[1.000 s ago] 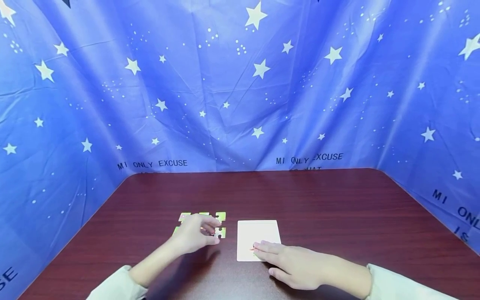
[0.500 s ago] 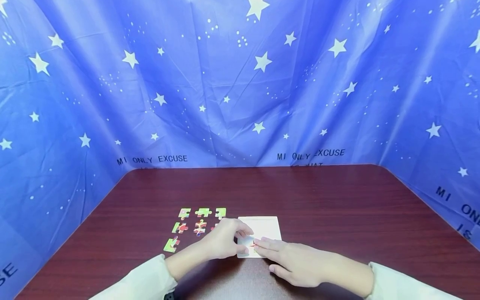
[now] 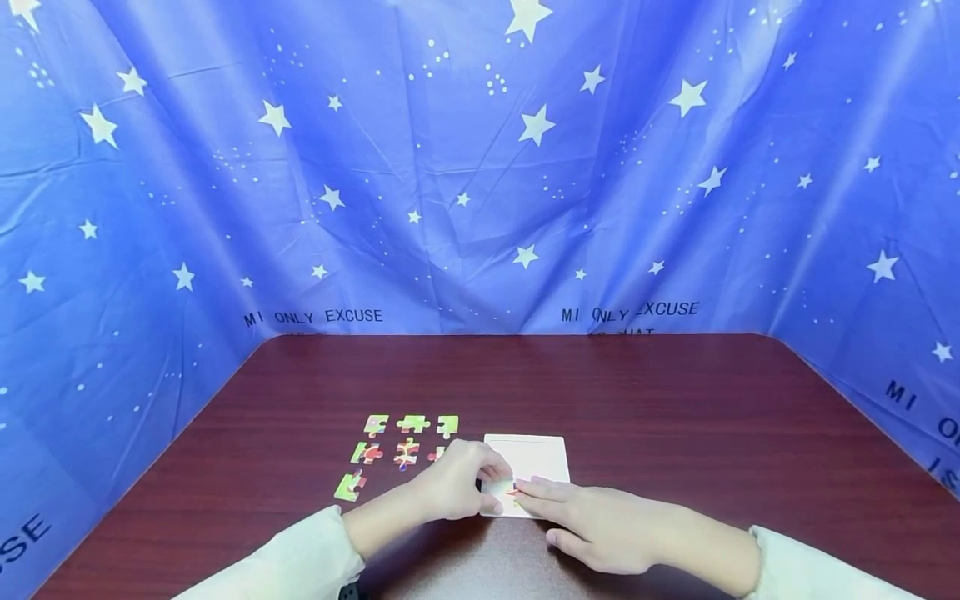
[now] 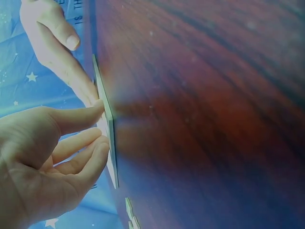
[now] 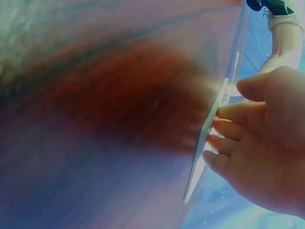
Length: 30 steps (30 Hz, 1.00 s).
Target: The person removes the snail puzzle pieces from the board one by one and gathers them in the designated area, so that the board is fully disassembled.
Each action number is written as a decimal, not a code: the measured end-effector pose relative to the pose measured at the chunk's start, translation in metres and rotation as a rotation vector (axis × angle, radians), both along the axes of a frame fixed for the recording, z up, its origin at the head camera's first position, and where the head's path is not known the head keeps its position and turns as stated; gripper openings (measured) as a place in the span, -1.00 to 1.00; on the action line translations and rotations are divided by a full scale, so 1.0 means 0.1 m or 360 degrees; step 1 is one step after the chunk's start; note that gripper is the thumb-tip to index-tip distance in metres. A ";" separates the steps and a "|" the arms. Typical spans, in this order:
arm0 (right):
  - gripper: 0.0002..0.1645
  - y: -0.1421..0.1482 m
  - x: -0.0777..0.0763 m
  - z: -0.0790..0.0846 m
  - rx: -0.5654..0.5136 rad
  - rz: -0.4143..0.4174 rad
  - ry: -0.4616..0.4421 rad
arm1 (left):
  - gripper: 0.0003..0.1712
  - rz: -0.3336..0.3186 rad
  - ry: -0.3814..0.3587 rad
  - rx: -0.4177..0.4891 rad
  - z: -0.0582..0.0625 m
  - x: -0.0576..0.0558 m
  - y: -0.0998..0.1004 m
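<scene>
A white square puzzle board (image 3: 532, 452) lies on the table in front of me. My left hand (image 3: 459, 485) is over its near left part, thumb and fingers curled round a puzzle piece mostly hidden by them. In the left wrist view, the left fingertips (image 4: 101, 143) are right at the board's surface. My right hand (image 3: 611, 531) lies flat with straight fingers on the board's near right part. Bits of red and green print (image 3: 515, 492) show by its fingertips. The right wrist view shows these fingers (image 5: 226, 129) along the board's face.
Several loose puzzle pieces (image 3: 412, 423) with green and red print lie in spaced rows left of the board; my left hand and forearm cover some of that area. A dark red wooden table (image 3: 675, 400) spreads around, with a blue star-patterned curtain (image 3: 465, 167) behind it.
My left hand has moved right from the loose pieces to the board, and stays there since half a second ago. The right hand keeps its place on the board. The head view shifted slightly.
</scene>
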State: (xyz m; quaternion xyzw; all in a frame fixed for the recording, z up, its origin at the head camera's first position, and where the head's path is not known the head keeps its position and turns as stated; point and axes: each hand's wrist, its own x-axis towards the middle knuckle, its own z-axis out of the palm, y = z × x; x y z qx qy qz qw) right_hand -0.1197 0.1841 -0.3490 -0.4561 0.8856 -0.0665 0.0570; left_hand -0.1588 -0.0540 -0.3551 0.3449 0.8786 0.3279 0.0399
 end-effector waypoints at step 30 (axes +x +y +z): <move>-0.43 0.25 0.10 -0.04 -0.0049 0.0007 0.0109 | -0.86 0.0046 0.0120 -0.0303 0.10 0.02 0.37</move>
